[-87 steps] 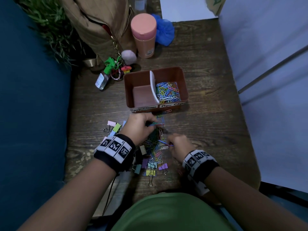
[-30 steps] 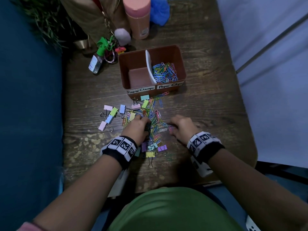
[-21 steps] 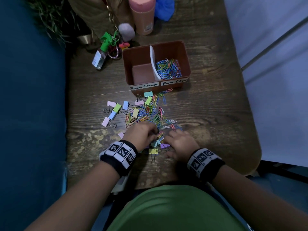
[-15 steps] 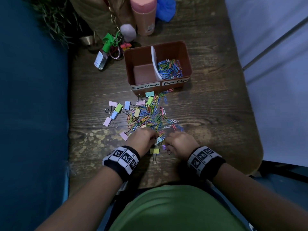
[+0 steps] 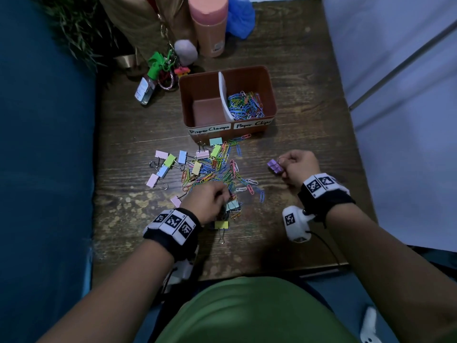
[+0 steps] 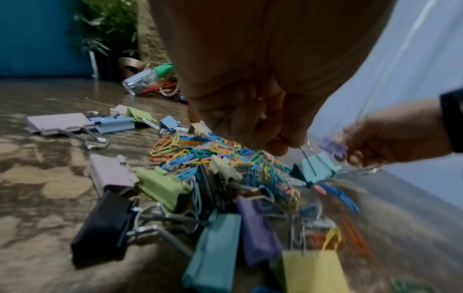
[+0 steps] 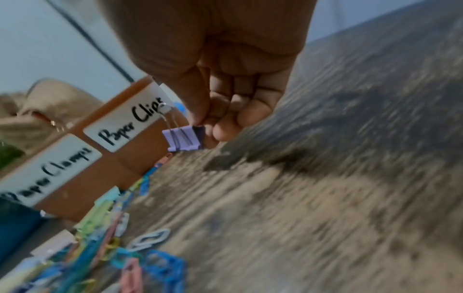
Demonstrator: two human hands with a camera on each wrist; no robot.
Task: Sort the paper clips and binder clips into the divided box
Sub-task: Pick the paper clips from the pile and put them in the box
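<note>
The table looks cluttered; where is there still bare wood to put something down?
Bare table lies right of the divided box, and along the near edge between the arms. Another bare strip lies left of the box, beyond the pastel binder clips. The middle is crowded with the paper clips, and the far edge with bottles and a bag.

Bare wooden table (image 5: 309, 149) runs along the right side, from the near edge up past the divided box (image 5: 184, 102); a hand could pass there. Right hand (image 5: 298, 167) is raised over that strip, pinching a purple binder clip (image 5: 274, 166). Centre is blocked by the mixed clip pile (image 5: 210, 172), which reaches the box's near wall. Left hand (image 5: 206, 203) sits on the pile's near end. Box's left compartment lies open from above. Behind the box stand a pink bottle (image 5: 210, 26), a keychain cluster (image 5: 160, 70) and a tan bag (image 5: 138, 21).
</note>
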